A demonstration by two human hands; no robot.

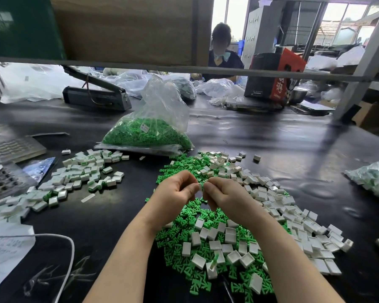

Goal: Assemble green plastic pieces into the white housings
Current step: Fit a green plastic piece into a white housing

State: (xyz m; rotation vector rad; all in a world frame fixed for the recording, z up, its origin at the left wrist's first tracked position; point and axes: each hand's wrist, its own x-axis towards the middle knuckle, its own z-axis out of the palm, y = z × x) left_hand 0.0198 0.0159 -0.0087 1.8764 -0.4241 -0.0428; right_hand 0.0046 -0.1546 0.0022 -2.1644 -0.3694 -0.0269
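Head view looks down on a heap of green pieces (184, 241) and white housings (293, 217) on the dark desk (271, 136). Just above that heap, the left hand (175, 191) pinches a small white housing (197, 186) while the right hand (223, 193) pinches a green piece (202, 187) against it. Left of the heap lie assembled housings (79, 178); beyond the heap sits a bag of green pieces (149, 130).

Left hand (177, 191) and right hand (222, 194) meet fingertip to fingertip — fingers curled, pinching.
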